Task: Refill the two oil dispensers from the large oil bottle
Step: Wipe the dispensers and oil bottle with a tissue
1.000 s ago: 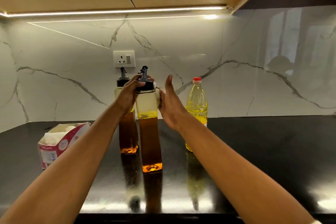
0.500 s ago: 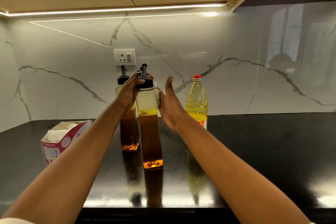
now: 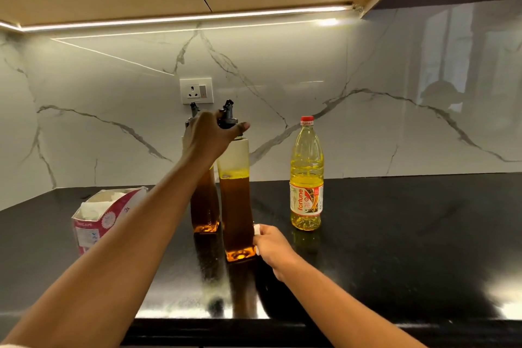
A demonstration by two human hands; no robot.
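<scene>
My L hand (image 3: 207,138) has its fingers curled round the black pourer cap (image 3: 228,118) atop the near dispenser (image 3: 236,206). My R hand (image 3: 272,246) is low at its 4 o'clock, fingertips pinching a white wad (image 3: 257,229) vs the glass. The 2nd dispenser (image 3: 204,206) is just behind at 11 o'clock. The big oil bottle (image 3: 306,175) stands capped at 3 o'clock, apart.

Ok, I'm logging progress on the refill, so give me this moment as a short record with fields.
left hand: grips the pourer cap of the near dispenser
right hand: holds a white wad against the near dispenser's lower side
far dispenser: upright, behind and left of the near one
large oil bottle: upright on the counter, right of both, red cap on, untouched
tissue box: open, at left
</scene>
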